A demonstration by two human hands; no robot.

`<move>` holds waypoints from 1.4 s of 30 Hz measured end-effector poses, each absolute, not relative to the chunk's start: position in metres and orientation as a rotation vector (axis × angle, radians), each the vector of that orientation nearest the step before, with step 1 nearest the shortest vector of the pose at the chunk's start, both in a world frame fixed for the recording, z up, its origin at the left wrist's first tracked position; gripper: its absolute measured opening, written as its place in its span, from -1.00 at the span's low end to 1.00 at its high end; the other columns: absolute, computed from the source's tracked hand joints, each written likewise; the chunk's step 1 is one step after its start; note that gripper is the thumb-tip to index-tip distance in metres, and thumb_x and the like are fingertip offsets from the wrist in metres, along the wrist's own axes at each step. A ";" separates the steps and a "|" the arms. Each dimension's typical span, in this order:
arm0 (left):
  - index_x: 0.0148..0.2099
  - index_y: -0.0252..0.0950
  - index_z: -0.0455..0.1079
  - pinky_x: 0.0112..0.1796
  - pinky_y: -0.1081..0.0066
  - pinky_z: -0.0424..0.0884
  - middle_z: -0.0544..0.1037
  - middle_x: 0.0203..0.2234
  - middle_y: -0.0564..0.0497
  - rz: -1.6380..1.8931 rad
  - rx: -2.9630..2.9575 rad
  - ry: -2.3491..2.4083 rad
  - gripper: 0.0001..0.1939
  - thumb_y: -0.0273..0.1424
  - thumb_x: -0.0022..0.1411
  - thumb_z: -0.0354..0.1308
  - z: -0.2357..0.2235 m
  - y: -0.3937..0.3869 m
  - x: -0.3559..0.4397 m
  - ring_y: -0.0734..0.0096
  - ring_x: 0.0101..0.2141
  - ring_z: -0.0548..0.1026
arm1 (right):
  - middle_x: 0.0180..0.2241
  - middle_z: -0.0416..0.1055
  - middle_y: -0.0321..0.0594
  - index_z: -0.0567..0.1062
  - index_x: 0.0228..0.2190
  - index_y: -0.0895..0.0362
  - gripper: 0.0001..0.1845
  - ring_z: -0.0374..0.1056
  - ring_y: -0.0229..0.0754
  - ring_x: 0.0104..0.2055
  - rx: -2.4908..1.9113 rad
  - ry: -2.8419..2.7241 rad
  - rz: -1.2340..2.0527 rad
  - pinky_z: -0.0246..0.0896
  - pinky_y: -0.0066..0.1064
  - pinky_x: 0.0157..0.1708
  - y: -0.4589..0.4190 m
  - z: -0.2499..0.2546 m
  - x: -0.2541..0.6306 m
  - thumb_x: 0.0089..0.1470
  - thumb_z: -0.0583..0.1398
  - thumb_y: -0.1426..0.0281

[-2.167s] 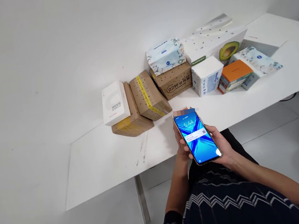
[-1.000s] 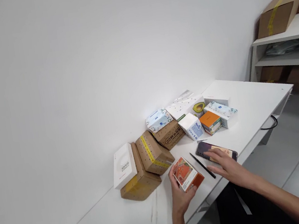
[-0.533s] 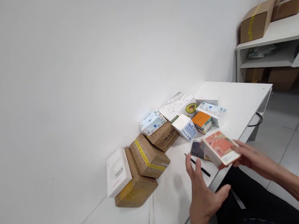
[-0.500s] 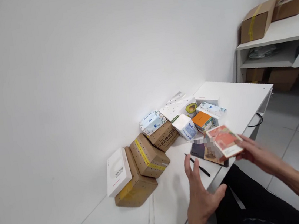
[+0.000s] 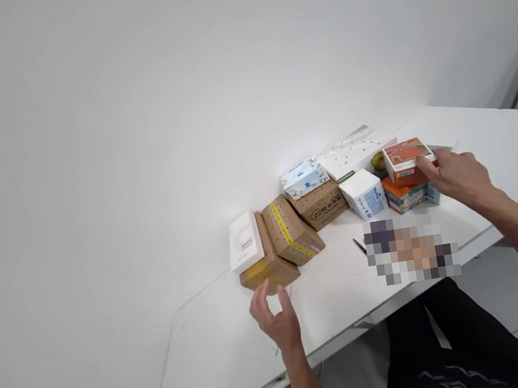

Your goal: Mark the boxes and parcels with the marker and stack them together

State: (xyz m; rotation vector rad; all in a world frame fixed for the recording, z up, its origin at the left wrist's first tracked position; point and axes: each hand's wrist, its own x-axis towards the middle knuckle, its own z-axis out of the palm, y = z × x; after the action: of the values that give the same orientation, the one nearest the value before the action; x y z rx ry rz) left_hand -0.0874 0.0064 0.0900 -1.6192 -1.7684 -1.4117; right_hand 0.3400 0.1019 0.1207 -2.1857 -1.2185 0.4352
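Jutting leftward from the right grip (image 5: 461,175) is a red box (image 5: 406,160).

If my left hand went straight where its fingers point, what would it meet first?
Probably the brown carton under the white power bank box. Your left hand has its fingers aimed at the carton's near side, though one view leaves the gap unclear.

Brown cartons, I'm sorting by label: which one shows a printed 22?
The rightmost brown carton, under the floral pack; it alone shows that number.
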 end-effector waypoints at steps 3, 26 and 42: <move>0.01 -0.26 0.38 0.12 0.07 0.21 0.37 -0.03 -0.16 -1.235 -1.469 -1.923 -0.61 -0.17 0.19 0.13 0.101 0.025 -0.103 0.12 0.07 0.31 | -0.01 0.39 0.21 0.32 0.10 0.20 -0.32 0.28 0.24 -0.02 -2.235 -1.203 0.375 0.20 -0.03 -0.18 0.099 0.117 0.342 0.20 -0.16 0.01; 0.07 -0.22 0.33 0.02 0.08 0.33 0.26 0.10 -0.17 -1.391 -1.884 -1.696 -0.54 -0.27 0.10 0.21 0.129 -0.048 -0.062 0.04 0.10 0.28 | -0.19 0.44 -0.03 0.42 -0.13 0.08 -0.76 0.40 -0.02 -0.15 -1.625 -2.045 0.487 0.30 -0.27 -0.22 -0.004 0.021 0.210 0.22 0.03 0.35; 0.18 -0.29 0.25 -0.02 -0.11 0.34 0.09 0.12 -0.32 -0.934 -2.238 -2.076 -0.35 -0.16 0.08 0.24 -0.002 -0.064 0.013 -0.19 0.11 0.21 | -0.54 0.25 -0.41 0.39 -0.01 0.09 -0.58 0.22 -0.27 -0.53 -1.242 -1.155 1.444 0.14 -0.41 -0.50 -0.033 0.015 0.225 0.09 0.13 0.26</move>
State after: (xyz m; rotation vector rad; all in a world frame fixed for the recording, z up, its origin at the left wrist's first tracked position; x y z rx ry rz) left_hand 0.0130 -0.0638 -0.0024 -2.2378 -2.0762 -0.9345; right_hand 0.2246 -0.0330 0.0148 -1.2417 -1.1548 1.4440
